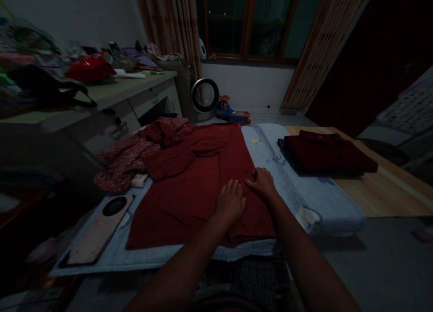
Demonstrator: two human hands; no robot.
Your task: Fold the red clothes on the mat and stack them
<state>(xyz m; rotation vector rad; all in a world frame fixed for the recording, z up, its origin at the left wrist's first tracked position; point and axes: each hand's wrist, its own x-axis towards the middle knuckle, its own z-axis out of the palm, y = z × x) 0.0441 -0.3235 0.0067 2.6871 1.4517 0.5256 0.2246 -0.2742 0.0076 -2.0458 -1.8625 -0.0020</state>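
A dark red shirt point(182, 197) lies spread over a light blue padded cover, with one part folded over near its far left. My left hand point(231, 202) rests palm down on the shirt, right of its middle, fingers stretched out. Close beside it, my right hand point(263, 184) touches the shirt's right edge, its thumb apart from the fingers. A patterned reddish garment point(128, 160) is bunched against the shirt's far left side. The picture is dim, and the cloth beneath both palms is hidden.
Folded dark red clothes point(329, 151) lie at right, partly over a wooden board point(379, 185). A pinkish case-like object with a dark round disc point(101, 230) lies front left. Behind stand a cluttered desk point(135, 84), a round-fronted appliance point(204, 95) and a blue-orange ride-on toy point(232, 112).
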